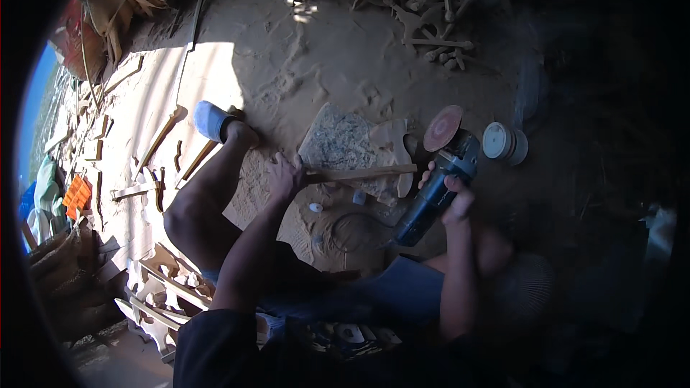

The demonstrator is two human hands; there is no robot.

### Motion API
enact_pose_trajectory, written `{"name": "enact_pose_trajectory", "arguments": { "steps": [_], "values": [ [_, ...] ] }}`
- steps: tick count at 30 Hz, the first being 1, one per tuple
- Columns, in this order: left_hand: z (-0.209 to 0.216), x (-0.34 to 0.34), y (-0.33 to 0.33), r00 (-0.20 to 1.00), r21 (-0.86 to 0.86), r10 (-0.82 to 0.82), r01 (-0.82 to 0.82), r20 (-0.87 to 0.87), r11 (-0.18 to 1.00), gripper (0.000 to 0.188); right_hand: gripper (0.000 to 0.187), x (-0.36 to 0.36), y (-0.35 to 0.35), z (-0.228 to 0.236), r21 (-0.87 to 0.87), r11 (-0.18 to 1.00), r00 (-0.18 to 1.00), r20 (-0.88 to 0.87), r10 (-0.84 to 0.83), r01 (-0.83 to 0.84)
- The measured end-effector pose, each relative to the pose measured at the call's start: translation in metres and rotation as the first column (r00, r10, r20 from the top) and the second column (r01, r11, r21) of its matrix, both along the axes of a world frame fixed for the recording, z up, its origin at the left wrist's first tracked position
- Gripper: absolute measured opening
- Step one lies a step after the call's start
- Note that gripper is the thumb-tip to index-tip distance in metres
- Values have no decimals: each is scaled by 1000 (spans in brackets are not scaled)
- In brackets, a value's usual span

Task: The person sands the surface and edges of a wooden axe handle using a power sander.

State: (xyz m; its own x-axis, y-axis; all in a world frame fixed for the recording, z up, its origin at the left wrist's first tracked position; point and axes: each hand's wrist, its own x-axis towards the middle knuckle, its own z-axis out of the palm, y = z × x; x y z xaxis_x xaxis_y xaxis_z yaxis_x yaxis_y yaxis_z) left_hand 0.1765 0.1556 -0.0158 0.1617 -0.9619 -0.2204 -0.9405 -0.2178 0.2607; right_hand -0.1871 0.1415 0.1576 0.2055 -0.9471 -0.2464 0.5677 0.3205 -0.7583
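Observation:
My left hand (286,174) is closed round one end of a narrow wooden bar (359,173), which points to the right. Under and beyond the bar lie a rough grey stone slab (338,140) and a shaped wooden piece (392,145) at its right edge. In my right hand (458,201) is a dark angle grinder (435,197), held by its body. Its round reddish sanding disc (443,128) faces up and stands apart from the bar, above its free end. Whether the disc spins, I cannot tell.
A white round container (497,141) stands right of the grinder. Cut wooden pieces (431,18) are heaped at the far side. More curved pieces (162,294) are stacked at lower left. Long sticks (158,140) lie on the sunlit ground. An orange object (77,196) is at far left.

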Motion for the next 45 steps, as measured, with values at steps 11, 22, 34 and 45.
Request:
{"name": "enact_pose_trajectory", "arguments": {
  "steps": [11,22,34,45],
  "values": [
    [-76,5,28,461,218,39,341,-886,915,34,47,56,15,-36,0,999,749,-662,31,-41],
    [-122,-6,44,476,307,250,44,-843,951,31,54,53,17,-48,208,974,981,-153,121,-88],
    [-68,-8,36,372,594,615,-185,-695,783,32,76,111,20,-48,39,898,39,-997,62,-438],
    [-96,0,46,682,262,249,-86,-688,961,39,92,148,24,-66,300,790,-264,-947,182,-534]
  ]
}}
